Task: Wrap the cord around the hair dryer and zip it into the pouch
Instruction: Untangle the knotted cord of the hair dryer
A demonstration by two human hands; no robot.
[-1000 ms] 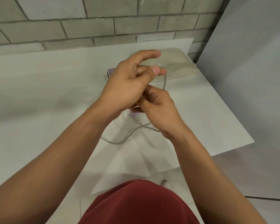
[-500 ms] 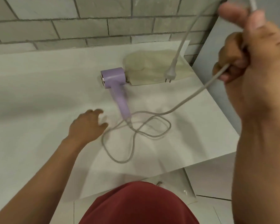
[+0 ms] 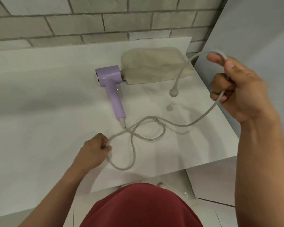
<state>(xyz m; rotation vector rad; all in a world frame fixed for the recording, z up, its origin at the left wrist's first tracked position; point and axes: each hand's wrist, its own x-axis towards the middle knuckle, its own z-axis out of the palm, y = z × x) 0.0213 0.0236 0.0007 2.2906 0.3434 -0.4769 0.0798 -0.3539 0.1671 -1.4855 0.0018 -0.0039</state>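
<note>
Both hands now grip the grey cord (image 3: 147,136), right hand (image 3: 243,86) lifted with the plug end dangling, left hand (image 3: 95,149) newly pinching a loop beside the lilac hair dryer (image 3: 110,82) lying against the pouch (image 3: 152,66), unwrapped.
</note>
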